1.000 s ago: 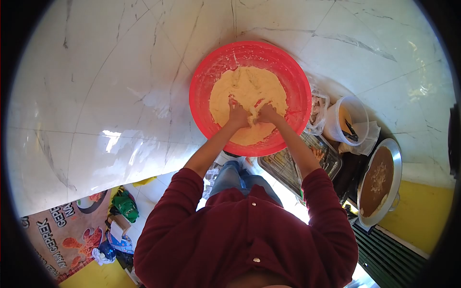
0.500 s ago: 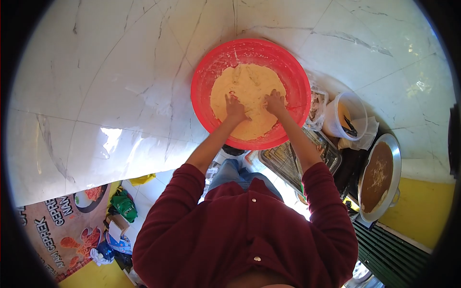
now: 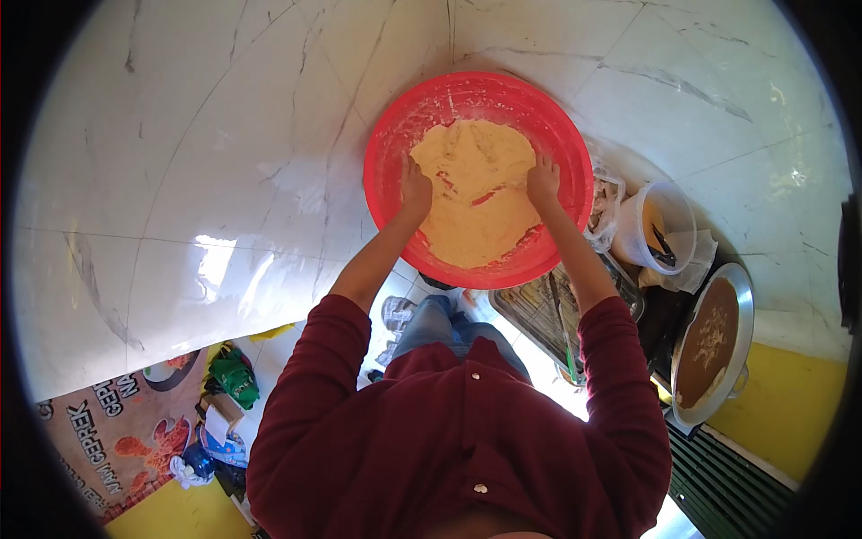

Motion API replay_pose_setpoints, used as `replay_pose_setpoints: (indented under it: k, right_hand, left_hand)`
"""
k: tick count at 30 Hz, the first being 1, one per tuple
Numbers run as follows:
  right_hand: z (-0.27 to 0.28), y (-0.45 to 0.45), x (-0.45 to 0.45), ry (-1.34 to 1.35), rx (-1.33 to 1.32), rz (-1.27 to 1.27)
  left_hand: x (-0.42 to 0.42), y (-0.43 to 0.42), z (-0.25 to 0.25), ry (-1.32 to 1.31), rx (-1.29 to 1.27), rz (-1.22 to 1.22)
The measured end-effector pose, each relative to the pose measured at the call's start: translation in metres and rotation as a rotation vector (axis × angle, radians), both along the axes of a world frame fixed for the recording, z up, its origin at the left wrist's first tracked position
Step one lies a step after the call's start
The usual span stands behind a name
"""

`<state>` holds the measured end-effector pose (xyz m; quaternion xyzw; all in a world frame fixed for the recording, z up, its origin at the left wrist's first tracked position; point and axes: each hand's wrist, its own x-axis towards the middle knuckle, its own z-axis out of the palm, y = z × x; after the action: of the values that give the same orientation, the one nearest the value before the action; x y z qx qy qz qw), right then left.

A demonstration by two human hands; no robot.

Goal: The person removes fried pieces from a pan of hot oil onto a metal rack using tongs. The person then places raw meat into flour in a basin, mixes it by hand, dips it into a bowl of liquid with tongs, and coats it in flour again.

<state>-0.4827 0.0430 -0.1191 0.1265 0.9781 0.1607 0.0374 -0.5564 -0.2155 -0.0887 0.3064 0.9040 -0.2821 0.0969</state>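
A person in a maroon shirt (image 3: 422,440), its snap buttons down the front and its sleeves pushed up the forearms, stands in blue jeans (image 3: 424,328) and leans over a wide red basin (image 3: 476,90). Both bare hands are inside it, set well apart on opposite sides of a broad bed of pale yellow flour (image 3: 471,232). The left hand (image 3: 416,189) lies along the left edge of the flour, near the basin's inner wall, its fingers open and pointing forward. The right hand (image 3: 542,182) mirrors it at the right edge, fingers extended and slightly parted; whether the fingertips press into the flour cannot be told. The flour spreads across the floor of the basin, with red showing through in patches between the hands and lumpy ridges toward the far side, while white dust coats the wall beyond. Just to the right of the basin sits a dark tray (image 3: 525,310), a green-handled tool (image 3: 572,355) lying across it. Near it are a clear plastic bag (image 3: 606,211) of pale pieces and a see-through tub (image 3: 680,211) with something orange inside. Farther right, a large metal pan (image 3: 743,337) holds brown contents flecked with pale bits. White, grey-veined tiles (image 3: 224,135) rise behind the basin.
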Motion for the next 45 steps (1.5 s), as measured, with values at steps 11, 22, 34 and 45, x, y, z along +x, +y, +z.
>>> replay_pose_setpoints:
  k: [11,22,34,45]
  right_hand:
    - [-0.015,-0.082,0.034,-0.415,-0.496,-0.154]
    - [0.002,-0.012,0.014,-0.386,-0.663,-0.143]
    - [-0.004,-0.095,0.008,-0.280,-0.628,-0.356]
    - [-0.035,-0.071,0.001,-0.416,-1.027,-0.359]
  left_hand:
    - [0.052,0.034,-0.055,-0.247,0.268,-0.094]
    - [-0.006,-0.011,-0.016,-0.288,0.627,0.144]
    - [0.025,0.034,-0.045,-0.033,0.297,0.070]
    - [0.015,0.022,-0.031,-0.274,0.372,0.066]
